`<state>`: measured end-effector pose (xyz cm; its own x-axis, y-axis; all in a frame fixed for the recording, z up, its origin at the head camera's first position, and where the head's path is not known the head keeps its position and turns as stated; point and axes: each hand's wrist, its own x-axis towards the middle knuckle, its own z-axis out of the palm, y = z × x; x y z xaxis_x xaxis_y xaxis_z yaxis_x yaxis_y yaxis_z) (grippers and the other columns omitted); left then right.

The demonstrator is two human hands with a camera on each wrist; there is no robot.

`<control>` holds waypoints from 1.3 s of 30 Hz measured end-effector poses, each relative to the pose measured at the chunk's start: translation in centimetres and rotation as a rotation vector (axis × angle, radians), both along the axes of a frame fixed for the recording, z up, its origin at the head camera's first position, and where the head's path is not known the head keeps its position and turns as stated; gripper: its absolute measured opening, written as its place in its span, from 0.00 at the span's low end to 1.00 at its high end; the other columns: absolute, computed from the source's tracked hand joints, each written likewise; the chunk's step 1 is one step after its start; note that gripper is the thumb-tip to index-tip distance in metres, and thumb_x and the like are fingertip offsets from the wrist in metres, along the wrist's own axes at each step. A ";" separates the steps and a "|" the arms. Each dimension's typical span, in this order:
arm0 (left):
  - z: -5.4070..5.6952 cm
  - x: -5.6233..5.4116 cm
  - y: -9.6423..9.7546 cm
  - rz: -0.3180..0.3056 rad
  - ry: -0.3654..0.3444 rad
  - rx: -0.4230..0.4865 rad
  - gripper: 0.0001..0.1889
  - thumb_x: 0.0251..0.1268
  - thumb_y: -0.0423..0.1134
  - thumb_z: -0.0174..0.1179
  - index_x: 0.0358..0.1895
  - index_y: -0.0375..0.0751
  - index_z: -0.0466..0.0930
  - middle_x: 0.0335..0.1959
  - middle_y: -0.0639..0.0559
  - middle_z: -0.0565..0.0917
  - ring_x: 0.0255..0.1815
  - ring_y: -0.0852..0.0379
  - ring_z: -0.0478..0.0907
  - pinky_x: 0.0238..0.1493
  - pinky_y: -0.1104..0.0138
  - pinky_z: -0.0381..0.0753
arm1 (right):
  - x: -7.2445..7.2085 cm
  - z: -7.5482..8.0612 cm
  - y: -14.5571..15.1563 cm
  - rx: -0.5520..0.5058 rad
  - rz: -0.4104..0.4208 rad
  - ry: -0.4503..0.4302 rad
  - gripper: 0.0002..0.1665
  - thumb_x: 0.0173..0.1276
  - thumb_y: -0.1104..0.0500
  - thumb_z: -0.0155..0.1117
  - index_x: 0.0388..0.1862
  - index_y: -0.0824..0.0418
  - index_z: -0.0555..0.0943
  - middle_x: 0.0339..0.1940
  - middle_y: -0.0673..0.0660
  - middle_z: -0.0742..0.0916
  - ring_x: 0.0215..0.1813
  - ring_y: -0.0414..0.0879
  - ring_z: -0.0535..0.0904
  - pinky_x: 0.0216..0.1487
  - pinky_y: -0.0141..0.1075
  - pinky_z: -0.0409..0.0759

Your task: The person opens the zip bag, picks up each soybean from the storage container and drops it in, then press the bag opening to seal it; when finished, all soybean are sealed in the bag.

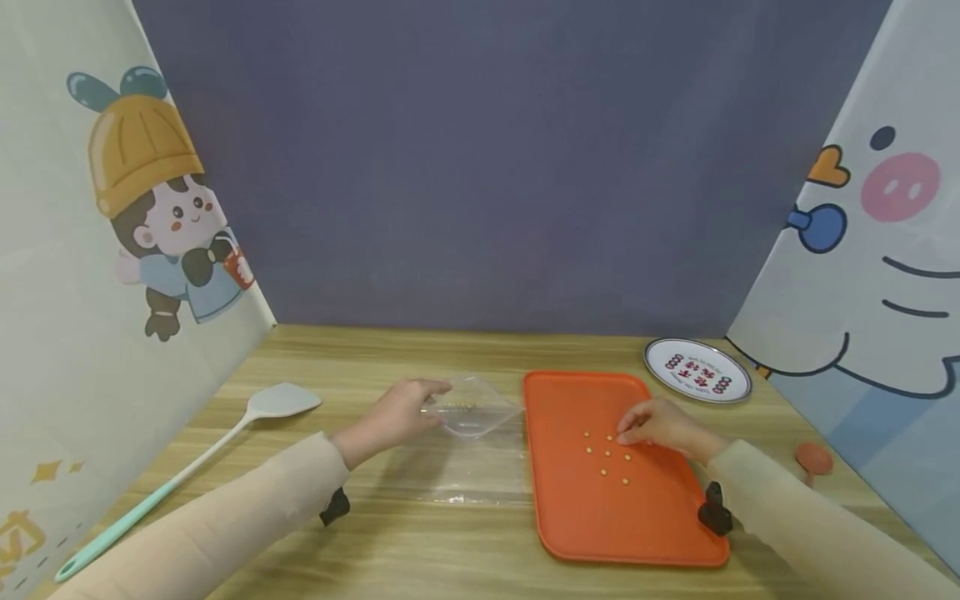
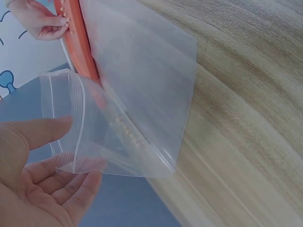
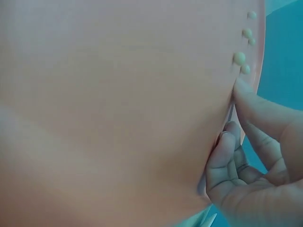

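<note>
My left hand [image 1: 401, 412] holds a clear zip bag [image 2: 94, 118] by its mouth, with the thumb on one side and fingers on the other. Several small pale yellow beans [image 2: 128, 132] lie inside it. A flat clear plastic layer [image 1: 465, 479] rests on the table against the bag. To the right, an orange tray [image 1: 622, 525] carries several loose beans [image 1: 607, 453]. My right hand [image 1: 660, 427] is over the tray with fingers bent, thumb and fingertips down at its surface beside the beans [image 3: 239, 58]. I cannot tell whether a bean is between those fingertips.
A white spatula with a mint handle [image 1: 281, 402] lies at the left. Behind the tray on the right sits a white plate with red print [image 1: 697, 370]. A small reddish spoon [image 1: 813, 458] rests near the right wall. A dark panel [image 1: 480, 167] closes the back.
</note>
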<state>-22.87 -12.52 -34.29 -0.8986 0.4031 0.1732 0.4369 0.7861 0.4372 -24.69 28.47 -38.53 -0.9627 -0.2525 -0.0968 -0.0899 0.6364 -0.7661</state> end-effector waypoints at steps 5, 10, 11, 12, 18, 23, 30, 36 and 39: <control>0.0 0.0 0.0 0.007 -0.005 0.010 0.28 0.53 0.33 0.70 0.61 0.37 0.76 0.58 0.42 0.81 0.52 0.45 0.82 0.54 0.55 0.84 | -0.1 0.2 0.2 0.038 -0.023 0.028 0.11 0.56 0.64 0.73 0.35 0.71 0.84 0.29 0.53 0.87 0.28 0.41 0.76 0.27 0.33 0.79; 0.2 0.0 0.0 0.001 -0.007 0.005 0.29 0.53 0.34 0.70 0.61 0.37 0.76 0.58 0.42 0.81 0.52 0.45 0.82 0.54 0.55 0.84 | -0.1 0.7 0.3 0.023 -0.046 -0.005 0.12 0.59 0.64 0.70 0.39 0.73 0.84 0.28 0.52 0.87 0.29 0.41 0.77 0.30 0.33 0.81; 0.2 -0.1 0.0 -0.001 -0.007 0.006 0.29 0.53 0.34 0.70 0.61 0.37 0.76 0.58 0.42 0.81 0.52 0.44 0.82 0.54 0.55 0.84 | -0.1 0.8 0.2 0.017 -0.053 -0.015 0.13 0.60 0.65 0.69 0.40 0.74 0.83 0.29 0.52 0.87 0.29 0.42 0.77 0.30 0.32 0.81; 0.2 -0.1 0.0 -0.005 -0.007 0.007 0.29 0.53 0.34 0.70 0.61 0.37 0.75 0.58 0.42 0.81 0.52 0.44 0.82 0.54 0.55 0.84 | -0.1 1.0 0.2 0.012 -0.055 -0.020 0.13 0.61 0.65 0.68 0.40 0.74 0.83 0.30 0.52 0.88 0.30 0.42 0.77 0.31 0.32 0.81; 0.4 -0.1 -0.1 -0.021 -0.013 0.012 0.28 0.55 0.34 0.69 0.62 0.37 0.75 0.59 0.41 0.81 0.54 0.43 0.81 0.56 0.53 0.82 | -0.3 2.4 -0.7 -0.005 -0.055 -0.018 0.16 0.63 0.64 0.66 0.46 0.75 0.81 0.32 0.54 0.88 0.32 0.43 0.79 0.35 0.34 0.81; 0.4 0.0 -0.4 -0.022 -0.020 0.016 0.29 0.55 0.34 0.69 0.62 0.37 0.75 0.59 0.41 0.80 0.54 0.43 0.81 0.57 0.53 0.82 | -0.8 3.7 -2.1 -0.017 -0.059 0.001 0.19 0.65 0.59 0.66 0.49 0.73 0.81 0.34 0.54 0.88 0.34 0.44 0.81 0.39 0.37 0.83; 0.2 0.0 -0.4 -0.027 -0.022 0.023 0.29 0.55 0.34 0.69 0.62 0.36 0.75 0.60 0.40 0.80 0.54 0.43 0.81 0.56 0.53 0.82 | -1.5 5.1 -4.4 -0.036 -0.013 0.021 0.18 0.67 0.56 0.65 0.49 0.68 0.82 0.42 0.57 0.88 0.44 0.51 0.83 0.49 0.46 0.84; 0.3 -0.1 -0.2 -0.033 -0.009 0.006 0.29 0.53 0.34 0.70 0.62 0.36 0.75 0.59 0.41 0.80 0.53 0.43 0.81 0.55 0.54 0.83 | -1.9 6.4 -6.4 -0.089 0.004 0.039 0.16 0.66 0.59 0.65 0.48 0.67 0.83 0.43 0.61 0.88 0.39 0.45 0.84 0.48 0.44 0.85; 0.4 -0.1 0.0 -0.030 -0.017 0.002 0.30 0.54 0.35 0.70 0.62 0.37 0.75 0.59 0.42 0.81 0.53 0.43 0.81 0.56 0.53 0.83 | -2.0 6.9 -7.6 -0.096 0.011 0.050 0.15 0.65 0.59 0.66 0.48 0.67 0.83 0.40 0.59 0.89 0.35 0.41 0.83 0.43 0.39 0.85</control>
<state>-22.95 -12.53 -33.89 -0.8890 0.4292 0.1593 0.4527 0.7721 0.4460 -26.66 20.85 -31.65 -0.9628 -0.2692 -0.0235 -0.1363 0.5591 -0.8178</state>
